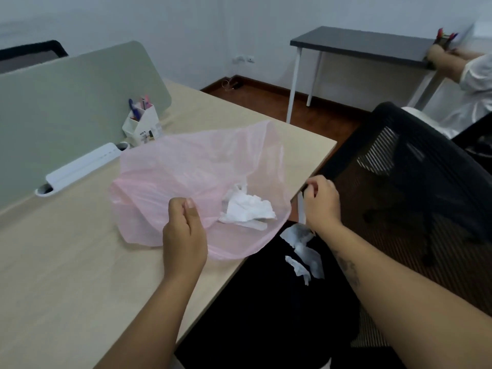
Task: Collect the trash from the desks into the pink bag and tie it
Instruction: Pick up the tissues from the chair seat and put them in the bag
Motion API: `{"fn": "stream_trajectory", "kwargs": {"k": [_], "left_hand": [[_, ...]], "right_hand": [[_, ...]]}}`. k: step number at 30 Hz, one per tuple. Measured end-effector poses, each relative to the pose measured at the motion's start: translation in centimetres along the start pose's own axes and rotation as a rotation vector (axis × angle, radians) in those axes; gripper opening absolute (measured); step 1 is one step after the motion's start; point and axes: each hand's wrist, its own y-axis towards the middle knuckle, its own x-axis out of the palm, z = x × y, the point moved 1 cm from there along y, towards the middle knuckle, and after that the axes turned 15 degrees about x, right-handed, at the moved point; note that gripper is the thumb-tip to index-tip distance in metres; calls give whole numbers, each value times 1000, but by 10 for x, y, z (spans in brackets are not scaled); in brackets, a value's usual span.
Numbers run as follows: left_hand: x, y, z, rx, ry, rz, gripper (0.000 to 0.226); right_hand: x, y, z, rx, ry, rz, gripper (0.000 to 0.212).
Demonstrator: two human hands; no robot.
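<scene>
Pink bag (186, 169): tissue (247, 209) inside | L hand (183, 235) pinches rim | R hand (322, 203) grips strip (301, 211)

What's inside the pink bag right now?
Crumpled white tissue shows in the pink bag, whose rim the left hand pinches. Anything beneath the tissue or in the folds is hidden.

- bag (191, 166) on the desk (66, 262) at its right edge, tissue (247, 209) in it, my left hand (183, 230) on its near rim.
- my right hand (322, 201), with a paper strip (301, 209), just off that edge.
- pen holder (142, 125) behind the bag.
</scene>
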Motion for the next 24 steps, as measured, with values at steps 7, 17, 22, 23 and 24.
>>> {"fn": "stream_trajectory", "kwargs": {"k": [7,17,22,23,24], "left_hand": [[24,-32,-50,70,175,-125,27],[39,-48,-88,70,240,-45,30],[40,-52,-96,48,248,-60,41],[41,-51,-97,43,242,-59,41],[42,-50,-99,43,240,-59,40]], "right_hand": [[83,-18,156,187,-515,-396,75],[150,40,208,72,-1177,-521,91],[171,75,242,206,-943,-704,69],[172,77,244,174,-992,-700,68],[175,78,244,152,-1004,-668,66]]}}
